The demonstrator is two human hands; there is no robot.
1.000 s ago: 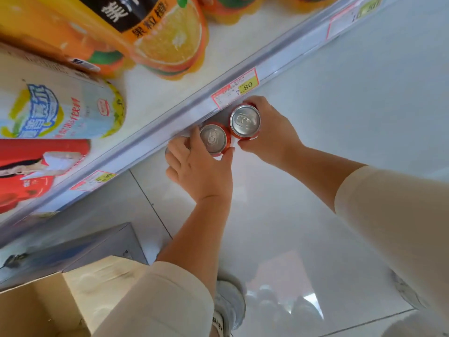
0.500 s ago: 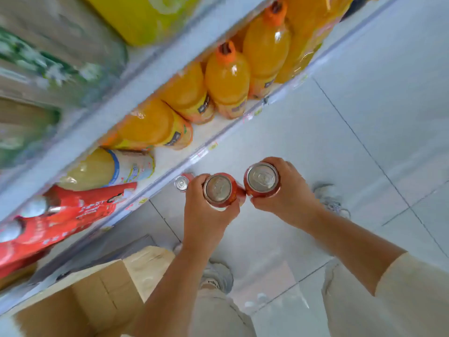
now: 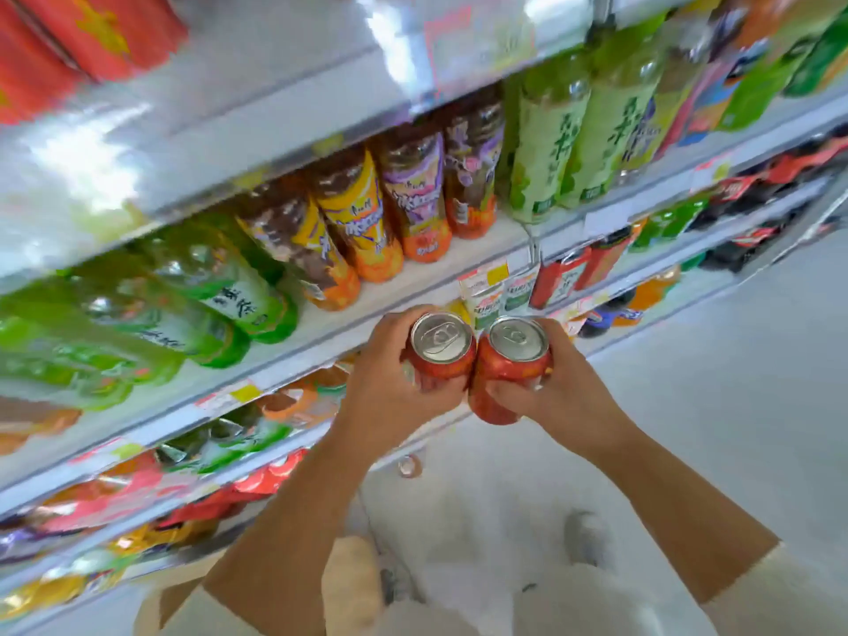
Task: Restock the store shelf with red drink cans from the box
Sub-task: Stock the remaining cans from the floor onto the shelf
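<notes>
Now left hand grips red can, right hand second can, touching; shelf holds bottles.

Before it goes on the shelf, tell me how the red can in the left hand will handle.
The red can probably feels stiff and fairly heavy for its size: its tab looks unopened. Its smooth round wall would likely roll if laid sideways, but the left hand curls round it, so slipping seems unlikely.
</notes>
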